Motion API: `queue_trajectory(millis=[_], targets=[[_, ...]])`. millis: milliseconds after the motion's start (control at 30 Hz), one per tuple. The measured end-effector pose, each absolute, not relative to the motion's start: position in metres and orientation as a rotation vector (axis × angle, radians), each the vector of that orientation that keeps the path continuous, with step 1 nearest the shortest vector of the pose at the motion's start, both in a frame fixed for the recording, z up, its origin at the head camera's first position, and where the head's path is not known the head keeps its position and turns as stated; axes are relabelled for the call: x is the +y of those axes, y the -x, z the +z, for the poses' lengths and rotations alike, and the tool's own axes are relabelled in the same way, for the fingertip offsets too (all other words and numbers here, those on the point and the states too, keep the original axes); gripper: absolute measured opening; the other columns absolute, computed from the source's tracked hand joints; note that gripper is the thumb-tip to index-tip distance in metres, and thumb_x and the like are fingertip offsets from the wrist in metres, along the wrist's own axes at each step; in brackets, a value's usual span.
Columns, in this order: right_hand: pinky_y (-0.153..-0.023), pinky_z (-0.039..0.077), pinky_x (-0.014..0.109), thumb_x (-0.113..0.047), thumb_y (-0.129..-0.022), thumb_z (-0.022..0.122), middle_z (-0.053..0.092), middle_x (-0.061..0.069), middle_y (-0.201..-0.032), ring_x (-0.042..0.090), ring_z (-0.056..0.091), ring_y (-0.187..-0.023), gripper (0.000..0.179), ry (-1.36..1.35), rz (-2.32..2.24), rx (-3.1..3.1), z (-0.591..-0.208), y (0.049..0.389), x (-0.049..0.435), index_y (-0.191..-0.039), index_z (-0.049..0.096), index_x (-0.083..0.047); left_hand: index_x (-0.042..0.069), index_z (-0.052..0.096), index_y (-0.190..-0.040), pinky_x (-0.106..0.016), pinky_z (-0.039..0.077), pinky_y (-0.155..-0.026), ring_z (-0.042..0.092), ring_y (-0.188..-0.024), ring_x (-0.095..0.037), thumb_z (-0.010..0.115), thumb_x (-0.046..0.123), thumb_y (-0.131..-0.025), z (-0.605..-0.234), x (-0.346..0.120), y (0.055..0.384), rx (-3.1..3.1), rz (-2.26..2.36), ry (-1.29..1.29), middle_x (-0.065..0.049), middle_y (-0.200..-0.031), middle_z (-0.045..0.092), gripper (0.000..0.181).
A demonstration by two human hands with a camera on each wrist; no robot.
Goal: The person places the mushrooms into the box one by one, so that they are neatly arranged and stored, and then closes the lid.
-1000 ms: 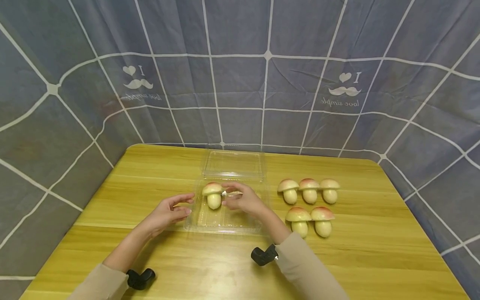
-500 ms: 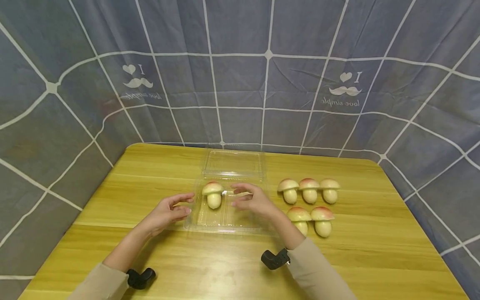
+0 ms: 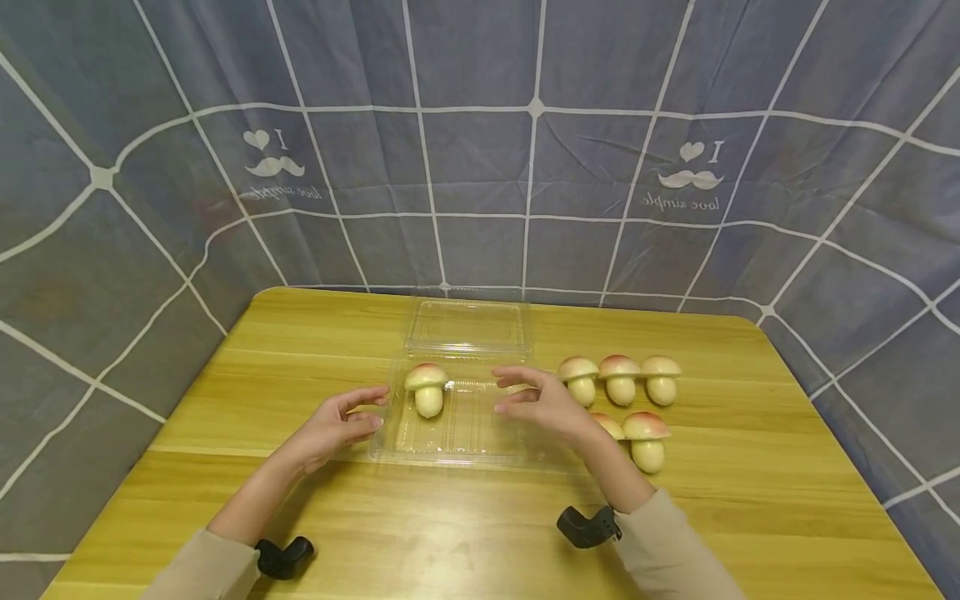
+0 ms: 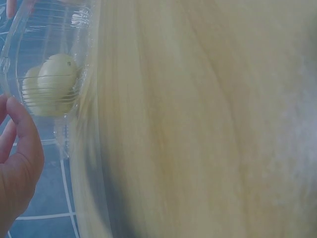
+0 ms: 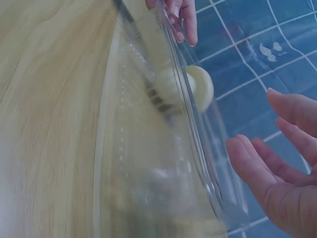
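A mushroom [image 3: 428, 390] with a cream stem and pinkish cap lies at the left inside a clear plastic clamshell box [image 3: 450, 457], whose lid [image 3: 468, 325] is folded back. My left hand [image 3: 337, 427] is at the box's left side, fingertips right at the rim, thumb and fingers apart. Over the right part of the box, my right hand [image 3: 547, 407] holds nothing; its fingers are spread and loosely bent. In the right wrist view, the box wall [image 5: 198, 148] stands between that hand and the table, with the mushroom [image 5: 200, 89] behind it.
To the right of the box, three mushrooms [image 3: 619, 381] stand in a back row and two more [image 3: 647, 442] in front, one partly hidden by my right forearm. A grey-blue checked curtain [image 3: 480, 167] surrounds the wooden table [image 3: 420, 533].
My right hand has moved right, away from the mushroom in the box towards the rows of mushrooms. The left hand and the box stay in place.
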State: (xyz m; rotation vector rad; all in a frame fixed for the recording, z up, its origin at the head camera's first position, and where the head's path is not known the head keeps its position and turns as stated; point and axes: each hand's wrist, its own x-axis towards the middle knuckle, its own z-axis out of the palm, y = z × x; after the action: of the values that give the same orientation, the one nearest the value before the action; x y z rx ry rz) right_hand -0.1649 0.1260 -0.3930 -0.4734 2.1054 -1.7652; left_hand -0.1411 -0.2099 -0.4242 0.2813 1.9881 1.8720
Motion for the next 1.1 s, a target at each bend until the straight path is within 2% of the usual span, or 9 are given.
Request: queue_trajectory(millis=[267, 567, 800, 1100], targets=[[-0.08, 0.051, 0.033, -0.009, -0.082, 0.07, 0.045, 0.028, -0.129, 0.031, 0.058, -0.103, 0.054, 0.444, -1.765, 2.148, -0.392, 0.16, 0.146, -0.132, 0.05, 0.0, -0.011, 0.027, -0.141, -0.018, 0.047, -0.066, 0.052, -0.082, -0.006, 0.057, 0.003, -0.091, -0.424, -0.209, 0.14, 1.987, 1.878, -0.27, -0.03, -0.132, 0.032, 0.059], [-0.081, 0.051, 0.033, -0.007, -0.082, 0.07, 0.044, 0.024, -0.133, 0.048, 0.049, -0.11, 0.056, 0.457, -1.801, 2.129, -0.389, 0.154, 0.167, -0.133, 0.047, 0.002, -0.011, 0.026, -0.141, -0.018, 0.046, -0.065, 0.051, -0.081, -0.005, 0.056, 0.003, -0.092, -0.424, -0.209, 0.14, 1.969, 1.882, -0.272, -0.029, -0.13, 0.033, 0.059], [-0.082, 0.051, 0.033, -0.009, -0.083, 0.07, 0.043, 0.024, -0.132, 0.044, 0.051, -0.11, 0.057, 0.412, -1.788, 2.152, -0.384, 0.149, 0.184, -0.134, 0.045, 0.003, -0.01, 0.028, -0.141, -0.019, 0.049, -0.072, 0.052, -0.085, -0.006, 0.056, 0.003, -0.091, -0.424, -0.209, 0.14, 1.98, 1.874, -0.255, -0.029, -0.131, 0.033, 0.059], [-0.078, 0.053, 0.037, -0.006, -0.085, 0.067, 0.043, 0.029, -0.13, 0.031, 0.058, -0.104, 0.056, 0.394, -1.791, 2.22, -0.378, 0.142, 0.208, -0.133, 0.043, 0.006, -0.009, 0.029, -0.141, -0.019, 0.049, -0.07, 0.051, -0.082, -0.006, 0.057, 0.003, -0.091, -0.424, -0.209, 0.141, 1.989, 1.862, -0.252, -0.028, -0.13, 0.034, 0.059]])
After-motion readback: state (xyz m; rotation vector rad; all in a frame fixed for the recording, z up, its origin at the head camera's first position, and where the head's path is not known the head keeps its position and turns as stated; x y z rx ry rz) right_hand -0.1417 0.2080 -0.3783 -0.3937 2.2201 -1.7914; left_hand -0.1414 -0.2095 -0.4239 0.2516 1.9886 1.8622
